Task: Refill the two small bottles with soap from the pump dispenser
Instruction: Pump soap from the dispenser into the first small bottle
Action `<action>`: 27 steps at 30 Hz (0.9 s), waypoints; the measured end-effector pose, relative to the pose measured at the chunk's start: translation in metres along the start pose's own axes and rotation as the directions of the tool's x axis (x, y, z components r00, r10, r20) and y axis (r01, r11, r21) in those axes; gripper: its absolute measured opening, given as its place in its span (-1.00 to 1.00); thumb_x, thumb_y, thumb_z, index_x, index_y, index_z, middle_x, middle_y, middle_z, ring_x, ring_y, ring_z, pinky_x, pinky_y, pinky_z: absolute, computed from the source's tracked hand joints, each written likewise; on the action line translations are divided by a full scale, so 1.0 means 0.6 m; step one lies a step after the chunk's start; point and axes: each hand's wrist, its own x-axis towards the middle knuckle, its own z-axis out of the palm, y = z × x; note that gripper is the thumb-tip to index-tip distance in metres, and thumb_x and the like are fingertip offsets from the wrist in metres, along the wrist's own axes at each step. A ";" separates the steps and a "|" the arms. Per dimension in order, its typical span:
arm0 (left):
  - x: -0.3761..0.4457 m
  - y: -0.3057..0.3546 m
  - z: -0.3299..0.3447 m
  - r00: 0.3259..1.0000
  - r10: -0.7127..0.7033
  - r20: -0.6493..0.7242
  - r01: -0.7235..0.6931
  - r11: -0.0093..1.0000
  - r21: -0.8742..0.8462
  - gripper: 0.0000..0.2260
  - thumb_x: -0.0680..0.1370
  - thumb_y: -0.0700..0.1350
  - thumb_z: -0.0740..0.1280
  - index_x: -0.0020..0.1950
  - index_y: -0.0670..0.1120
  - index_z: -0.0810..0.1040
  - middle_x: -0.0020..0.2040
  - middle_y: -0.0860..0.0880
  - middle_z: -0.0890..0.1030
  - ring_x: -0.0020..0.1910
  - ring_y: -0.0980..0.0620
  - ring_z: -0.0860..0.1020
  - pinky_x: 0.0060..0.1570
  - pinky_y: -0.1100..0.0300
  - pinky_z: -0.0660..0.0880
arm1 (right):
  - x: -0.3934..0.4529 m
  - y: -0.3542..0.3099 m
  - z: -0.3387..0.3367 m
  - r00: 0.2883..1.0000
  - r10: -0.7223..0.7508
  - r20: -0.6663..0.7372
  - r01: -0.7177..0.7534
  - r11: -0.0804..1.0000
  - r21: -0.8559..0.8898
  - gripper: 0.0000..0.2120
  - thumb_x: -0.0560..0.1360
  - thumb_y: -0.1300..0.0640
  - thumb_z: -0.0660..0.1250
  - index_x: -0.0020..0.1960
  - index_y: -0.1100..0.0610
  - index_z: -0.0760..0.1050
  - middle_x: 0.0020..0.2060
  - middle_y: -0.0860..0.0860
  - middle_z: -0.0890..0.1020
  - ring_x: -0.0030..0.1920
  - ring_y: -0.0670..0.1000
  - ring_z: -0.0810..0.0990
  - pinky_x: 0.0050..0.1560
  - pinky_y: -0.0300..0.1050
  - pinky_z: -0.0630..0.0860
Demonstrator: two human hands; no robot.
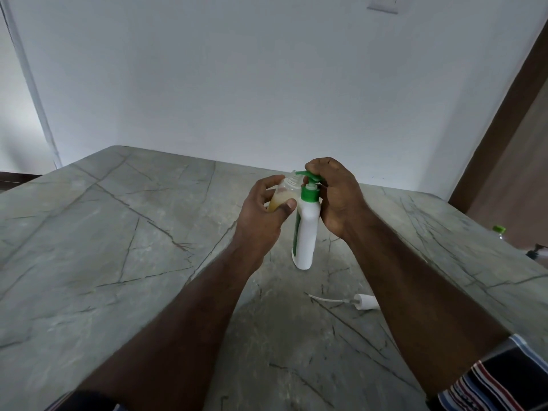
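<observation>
The left hand point(261, 209) grips the small clear bottle point(281, 194) (light, likely slick) round its body; the right hand point(335, 194), fingers curled over, presses the stiff green pump dispenser point(307, 232) head.

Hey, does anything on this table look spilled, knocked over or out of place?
No spill shows on the table. The one loose item is a white cap with a thin dip tube, lying on its side near the right forearm, apart from any bottle. The pump dispenser stands upright.
</observation>
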 end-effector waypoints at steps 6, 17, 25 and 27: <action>0.000 0.002 0.000 1.000 0.010 0.001 -0.010 1.000 -0.019 -0.61 0.56 -0.18 0.42 0.35 0.06 0.47 0.20 0.08 0.58 0.12 0.11 0.57 0.16 0.07 0.58 | -0.008 -0.013 0.005 0.998 0.042 -0.038 -0.048 0.983 -0.179 -0.87 0.53 0.04 0.36 -0.16 0.07 0.54 -0.22 -0.02 0.62 -0.16 -0.01 0.58 -0.09 -0.02 0.54; 0.000 0.003 0.003 1.000 0.020 0.017 -0.020 1.000 -0.001 -0.63 0.56 -0.18 0.42 0.30 0.11 0.47 0.04 0.28 0.51 0.02 0.25 0.53 -0.06 0.35 0.50 | -0.012 -0.009 0.008 0.990 0.080 -0.114 -0.093 0.989 -0.115 -0.96 0.46 0.13 0.42 -0.16 0.05 0.58 -0.30 -0.06 0.63 -0.25 -0.03 0.58 -0.12 -0.05 0.54; 0.003 -0.007 -0.002 1.000 0.004 0.010 -0.004 0.999 0.041 -0.63 0.55 -0.17 0.43 0.26 0.17 0.46 0.02 0.29 0.50 0.00 0.26 0.53 -0.05 0.29 0.52 | -0.016 0.001 0.013 0.991 0.068 -0.116 -0.084 0.988 -0.131 -0.91 0.49 0.14 0.40 -0.18 0.06 0.54 -0.28 -0.04 0.62 -0.25 -0.03 0.57 -0.18 -0.12 0.53; 0.003 -0.006 -0.002 1.000 0.008 0.012 -0.008 0.999 0.032 -0.63 0.55 -0.17 0.43 0.24 0.18 0.46 0.01 0.30 0.50 -0.01 0.27 0.52 -0.07 0.31 0.50 | -0.017 -0.001 0.013 0.990 0.077 -0.117 -0.091 0.988 -0.125 -0.95 0.49 0.13 0.41 -0.15 0.05 0.56 -0.27 -0.05 0.63 -0.25 -0.04 0.58 -0.17 -0.12 0.54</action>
